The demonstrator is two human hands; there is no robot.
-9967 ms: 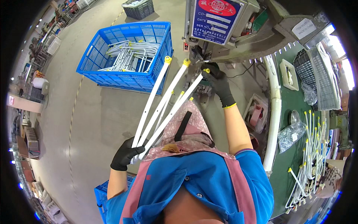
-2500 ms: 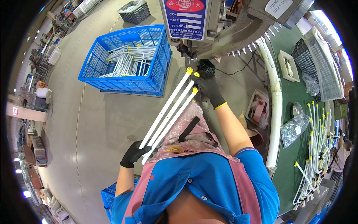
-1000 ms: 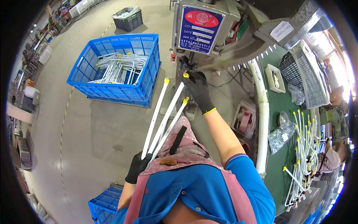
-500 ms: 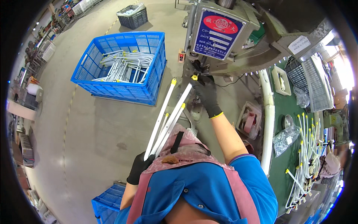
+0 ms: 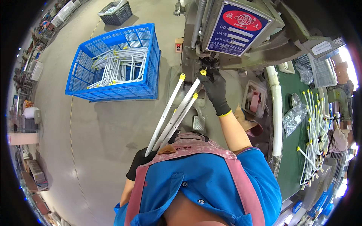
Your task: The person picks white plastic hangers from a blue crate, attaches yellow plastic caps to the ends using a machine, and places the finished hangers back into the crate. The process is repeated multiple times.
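A white metal tube frame [image 5: 175, 119] with yellow end caps slants up from my lap toward the machine. My left hand [image 5: 140, 161], in a black glove, is closed around its lower end; those fingers are partly hidden by the tubes and my apron. My right hand [image 5: 215, 89], also gloved in black, grips the upper end of one tube beside its yellow cap [image 5: 203, 72]. That cap sits just below the working head [image 5: 208, 61] of the grey machine [image 5: 260, 20]. Whether cap and head touch, I cannot tell.
On the floor at left stands a blue crate [image 5: 113, 91] holding several white tube frames. A dark crate [image 5: 117, 16] lies beyond it. A foot pedal [image 5: 198, 122] is below the machine. More tube frames [image 5: 313, 132] rest on the green table [image 5: 288, 162] at right.
My view has shifted, so the crate appears farther left and the pedal shows more fully. Both hands keep hold of the tube frame, its upper end still close to the machine head.
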